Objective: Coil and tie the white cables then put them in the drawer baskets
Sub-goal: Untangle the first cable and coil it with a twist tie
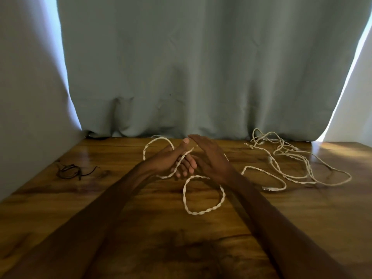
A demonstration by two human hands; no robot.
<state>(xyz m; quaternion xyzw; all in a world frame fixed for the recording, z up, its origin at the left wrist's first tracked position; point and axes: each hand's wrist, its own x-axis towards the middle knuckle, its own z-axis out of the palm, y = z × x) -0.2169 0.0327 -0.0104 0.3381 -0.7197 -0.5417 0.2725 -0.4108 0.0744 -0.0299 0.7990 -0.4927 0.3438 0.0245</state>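
The left hand (175,161) curls thumb and fingers round the twisted white cable (198,213), whose loops lie on the glossy wooden table (141,218), while the right hand (210,158), fingers straight, hides the strand's course behind its palm.

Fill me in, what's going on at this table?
A person is coiling a twisted white cable over a wooden table. The left hand holds it, with loops hanging on both sides. The right hand is open just beside it. A tangle of white cables lies loose to the right, and a small dark cord lies to the left. No drawer baskets are in view.
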